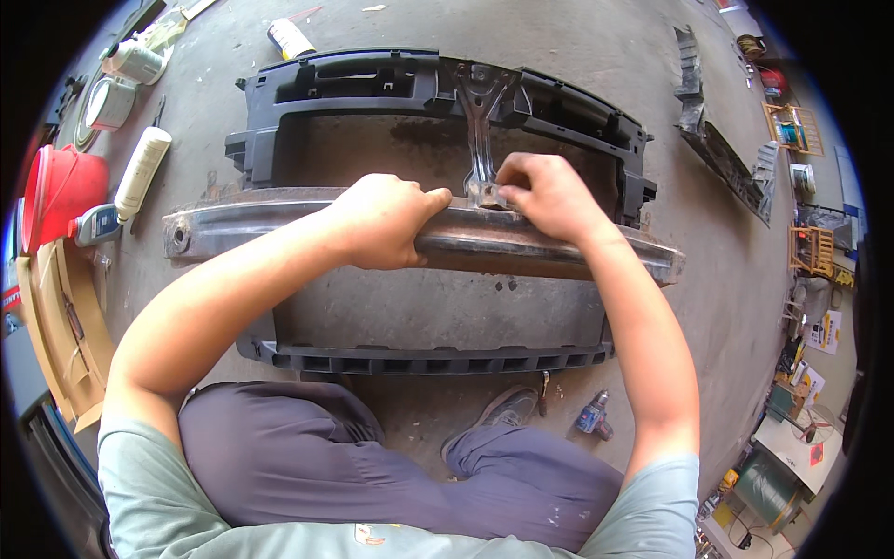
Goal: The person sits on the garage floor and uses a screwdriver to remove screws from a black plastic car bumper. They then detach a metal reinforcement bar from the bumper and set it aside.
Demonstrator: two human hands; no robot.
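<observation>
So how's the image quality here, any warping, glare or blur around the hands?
Head view: fisheye bends the rusty metal bar and darkens the corners; even daylight, soft shadow under the black plastic frame; left hand and right hand sharp, no glare.

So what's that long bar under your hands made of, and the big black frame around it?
The long bar looks like steel: dull grey with brown rust patches, so bare or worn. The black frame looks like moulded plastic: matte, with ribs and cut-outs. The left hand rests on the bar; the right hand pinches a grey metal bracket.
</observation>
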